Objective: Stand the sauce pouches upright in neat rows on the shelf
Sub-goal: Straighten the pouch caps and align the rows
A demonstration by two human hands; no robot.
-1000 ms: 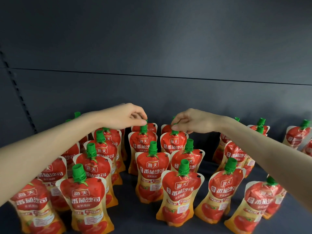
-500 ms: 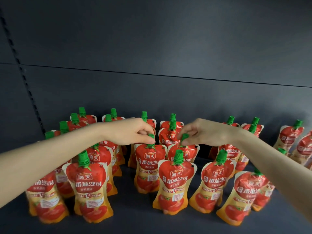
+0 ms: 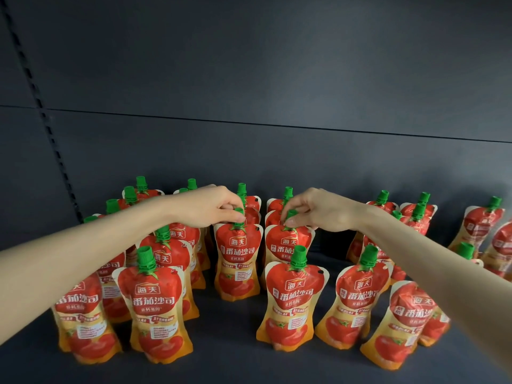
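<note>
Several red and orange tomato sauce pouches with green caps stand upright on the dark shelf. My left hand pinches the green cap of a middle pouch. My right hand pinches the cap of the pouch beside it. Both pouches stand upright, side by side, in the second row from the front. More pouches stand behind them, partly hidden by my hands.
A front pouch stands just before the right held one, another at front left. A loose group of pouches stands at the far right. The dark back panel rises behind; a slotted upright runs at left.
Both hands came forward from the back row to the caps of the two second-row pouches. The camera view shifted, so the pouches sit lower in the frame.
</note>
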